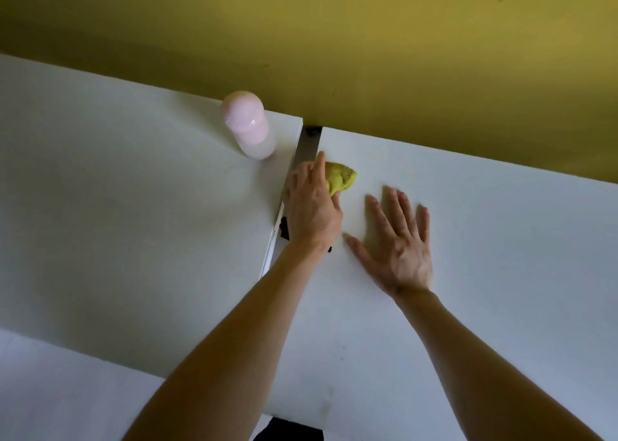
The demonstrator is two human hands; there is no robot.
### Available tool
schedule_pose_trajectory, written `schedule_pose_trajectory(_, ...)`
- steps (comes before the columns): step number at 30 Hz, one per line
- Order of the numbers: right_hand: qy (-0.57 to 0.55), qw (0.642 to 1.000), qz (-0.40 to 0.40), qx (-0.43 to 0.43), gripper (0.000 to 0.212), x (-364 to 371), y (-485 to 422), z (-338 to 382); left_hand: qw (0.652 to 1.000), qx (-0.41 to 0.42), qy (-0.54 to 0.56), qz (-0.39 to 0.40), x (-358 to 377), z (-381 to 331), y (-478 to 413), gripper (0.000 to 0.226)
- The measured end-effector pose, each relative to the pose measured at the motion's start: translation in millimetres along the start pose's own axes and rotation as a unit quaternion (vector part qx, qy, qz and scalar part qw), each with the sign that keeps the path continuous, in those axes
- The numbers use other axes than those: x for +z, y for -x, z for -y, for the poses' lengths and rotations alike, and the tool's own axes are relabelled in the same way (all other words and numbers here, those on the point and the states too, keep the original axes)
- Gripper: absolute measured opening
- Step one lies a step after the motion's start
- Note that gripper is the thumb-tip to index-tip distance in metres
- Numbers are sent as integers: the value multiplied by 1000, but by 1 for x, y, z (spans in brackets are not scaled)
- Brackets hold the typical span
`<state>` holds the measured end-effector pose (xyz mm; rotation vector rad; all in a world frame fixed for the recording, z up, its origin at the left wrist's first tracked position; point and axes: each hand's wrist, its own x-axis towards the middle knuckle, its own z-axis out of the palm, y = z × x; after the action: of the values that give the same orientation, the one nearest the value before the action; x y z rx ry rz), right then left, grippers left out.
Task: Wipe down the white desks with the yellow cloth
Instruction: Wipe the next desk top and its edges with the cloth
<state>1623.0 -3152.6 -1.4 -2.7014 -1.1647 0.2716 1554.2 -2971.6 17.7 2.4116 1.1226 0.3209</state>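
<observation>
The yellow cloth (pixel 341 177) is bunched up on the right white desk (pixel 485 213), just beside the gap (pixel 306 147) between the two desks and near the far edge. The left hand (pixel 312 204) holds it, with its fingers bent over the cloth and pressing it down. The right hand (pixel 401 250) lies flat on the same desk, farther from the gap, with its fingers spread and holding nothing.

To wipe well here, I think the cloth should stay pressed flat and slide in long rows away from the gap, so no spot is missed. The corner by the gap needs care, or the cloth may slip in.

Across the gap, on the left white desk (pixel 117 179), stands a pink bottle (pixel 249 126). A yellow wall (pixel 334 39) runs behind both desks.
</observation>
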Motion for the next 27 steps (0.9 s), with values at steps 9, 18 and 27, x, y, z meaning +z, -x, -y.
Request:
schedule_pose_trajectory(9, 5, 1000, 2, 5, 89, -4, -2, 2, 999, 16, 6, -41, 8, 10, 63, 69)
schedule_pose_trajectory(18, 11, 1000, -2, 3, 90, -2, -4, 2, 996, 38, -4, -77, 24, 7, -4, 63)
schedule_pose_trajectory(27, 4, 1000, -5, 1, 90, 0, -10, 0, 997, 52, -24, -47, 27, 5, -53, 66)
